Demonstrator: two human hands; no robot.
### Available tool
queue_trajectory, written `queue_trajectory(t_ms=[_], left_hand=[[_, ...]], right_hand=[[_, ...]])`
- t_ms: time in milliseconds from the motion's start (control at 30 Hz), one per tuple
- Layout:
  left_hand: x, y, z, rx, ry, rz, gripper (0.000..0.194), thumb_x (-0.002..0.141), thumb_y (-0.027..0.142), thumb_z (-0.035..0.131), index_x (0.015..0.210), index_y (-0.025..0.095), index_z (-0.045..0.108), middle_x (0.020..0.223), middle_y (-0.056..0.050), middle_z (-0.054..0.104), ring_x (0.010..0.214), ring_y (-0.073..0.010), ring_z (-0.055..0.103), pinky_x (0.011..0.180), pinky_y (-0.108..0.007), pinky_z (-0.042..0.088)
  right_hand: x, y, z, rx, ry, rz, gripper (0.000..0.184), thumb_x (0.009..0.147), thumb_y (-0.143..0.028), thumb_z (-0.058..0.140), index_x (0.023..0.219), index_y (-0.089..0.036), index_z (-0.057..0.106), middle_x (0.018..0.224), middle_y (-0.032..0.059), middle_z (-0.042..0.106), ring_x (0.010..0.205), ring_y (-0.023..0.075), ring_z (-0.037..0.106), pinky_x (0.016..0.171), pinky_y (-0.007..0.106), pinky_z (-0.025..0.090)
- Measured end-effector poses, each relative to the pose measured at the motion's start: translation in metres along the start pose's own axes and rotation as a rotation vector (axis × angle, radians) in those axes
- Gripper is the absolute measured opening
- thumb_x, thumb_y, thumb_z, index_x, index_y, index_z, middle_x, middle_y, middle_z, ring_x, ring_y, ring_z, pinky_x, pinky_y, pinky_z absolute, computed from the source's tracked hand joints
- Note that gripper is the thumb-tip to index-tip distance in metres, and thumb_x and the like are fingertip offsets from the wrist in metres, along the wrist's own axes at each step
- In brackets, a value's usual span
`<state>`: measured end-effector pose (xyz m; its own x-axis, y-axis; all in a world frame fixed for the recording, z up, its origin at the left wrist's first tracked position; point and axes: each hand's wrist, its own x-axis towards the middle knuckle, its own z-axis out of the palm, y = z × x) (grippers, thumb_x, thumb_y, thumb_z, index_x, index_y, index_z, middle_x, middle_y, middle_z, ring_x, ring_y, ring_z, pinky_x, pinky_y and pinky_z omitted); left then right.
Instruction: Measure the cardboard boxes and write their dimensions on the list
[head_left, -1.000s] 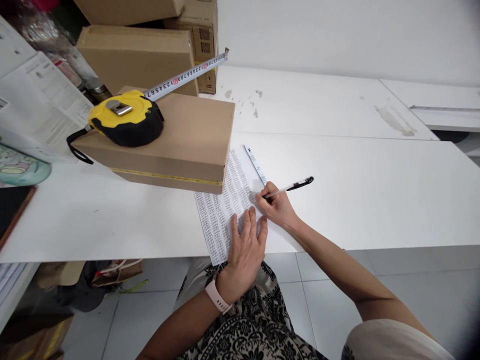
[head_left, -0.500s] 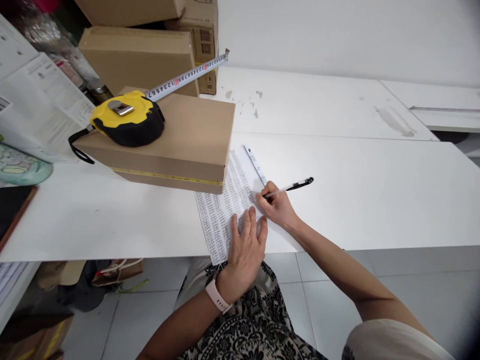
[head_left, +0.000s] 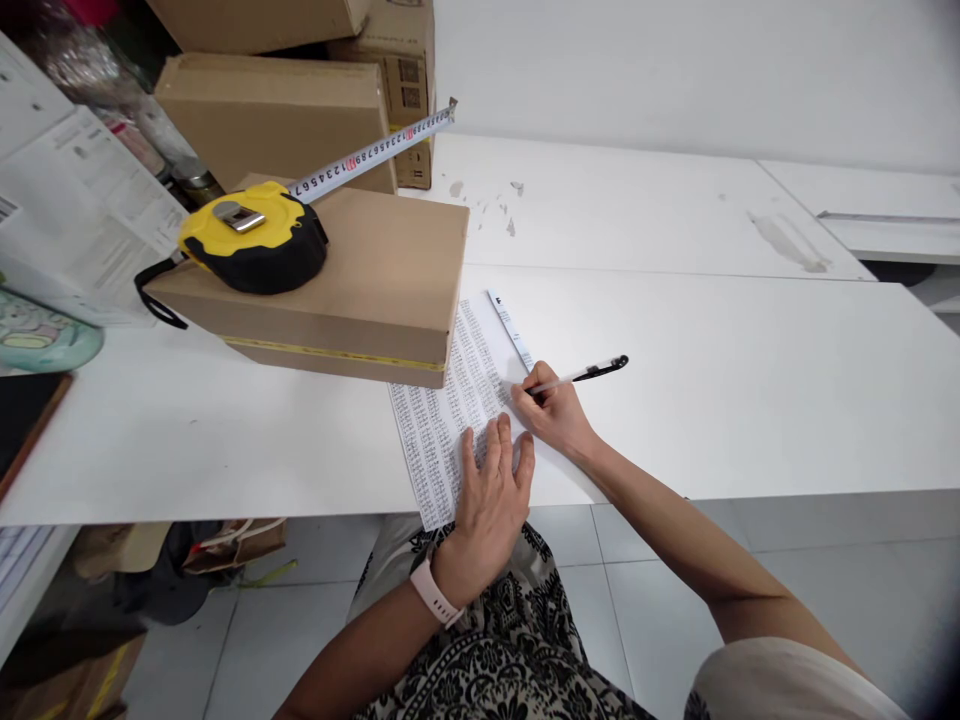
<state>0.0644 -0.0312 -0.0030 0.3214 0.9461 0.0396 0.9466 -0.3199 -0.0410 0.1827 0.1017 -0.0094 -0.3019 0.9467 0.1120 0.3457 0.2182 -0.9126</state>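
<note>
My right hand [head_left: 553, 412] grips a black-and-clear pen [head_left: 596, 370], its tip end low over a printed sheet of paper [head_left: 427, 440]. Fingers spread, my left hand [head_left: 493, 490] lies flat on the lower part of that sheet, a pale pink watch band on its wrist. A narrow blue-white strip [head_left: 510, 328], perhaps a ruler, runs up from beside my right hand. The sheet's upper left passes under or behind a cardboard box [head_left: 397, 260]. On the box rests a yellow-and-black tape measure [head_left: 251, 235] with its blade [head_left: 375, 155] out to the upper right.
More cardboard boxes [head_left: 277, 110] are stacked at the back left. A printed white carton [head_left: 82, 210] and a mint-green patterned item [head_left: 45, 335] stand at the left. The white table [head_left: 750, 400] stretches right, its front edge close to my body. Bags and a cap lie below at left.
</note>
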Motion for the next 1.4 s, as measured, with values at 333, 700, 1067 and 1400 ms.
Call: queue_trajectory(t_ms=[333, 700, 1067, 1400], left_hand=[[-0.0001, -0.0007, -0.0008, -0.018, -0.016, -0.003, 0.074, 0.093, 0.033, 0.065, 0.157, 0.007, 0.039, 0.165, -0.028, 0.029, 0.153, -0.0405, 0.032, 0.125, -0.065, 0.021], [0.0002, -0.0001, -0.0010, 0.004, -0.004, -0.003, 0.071, 0.094, 0.033, 0.063, 0.156, 0.006, 0.040, 0.165, -0.029, 0.029, 0.152, -0.0409, 0.033, 0.124, -0.065, 0.023], [0.0005, -0.0002, 0.0002, -0.012, -0.008, -0.005, 0.072, 0.094, 0.034, 0.063, 0.157, 0.008, 0.038, 0.166, -0.027, 0.028, 0.154, -0.0401, 0.031, 0.125, -0.065, 0.021], [0.0005, -0.0018, -0.0045, -0.020, -0.019, 0.007, 0.074, 0.094, 0.033, 0.065, 0.157, 0.007, 0.038, 0.165, -0.028, 0.028, 0.153, -0.0417, 0.030, 0.125, -0.066, 0.022]], right_hand=[[0.0006, -0.0049, -0.0019, -0.021, -0.007, 0.030, 0.024, 0.085, -0.033, 0.063, 0.073, -0.025, 0.044, 0.053, -0.0081, 0.040, 0.049, 0.0102, 0.035, 0.049, 0.027, 0.028], [0.0013, -0.0035, -0.0015, -0.019, 0.017, 0.026, 0.024, 0.086, -0.033, 0.063, 0.073, -0.024, 0.045, 0.053, -0.0078, 0.041, 0.049, 0.0101, 0.036, 0.049, 0.027, 0.028], [0.0014, -0.0069, -0.0026, -0.011, 0.010, 0.030, 0.025, 0.084, -0.034, 0.064, 0.071, -0.025, 0.044, 0.055, -0.0075, 0.041, 0.050, 0.0100, 0.036, 0.049, 0.027, 0.028], [0.0026, -0.0060, -0.0038, -0.035, 0.012, 0.028, 0.024, 0.084, -0.032, 0.063, 0.072, -0.025, 0.044, 0.054, -0.0074, 0.042, 0.050, 0.0104, 0.036, 0.049, 0.027, 0.028]])
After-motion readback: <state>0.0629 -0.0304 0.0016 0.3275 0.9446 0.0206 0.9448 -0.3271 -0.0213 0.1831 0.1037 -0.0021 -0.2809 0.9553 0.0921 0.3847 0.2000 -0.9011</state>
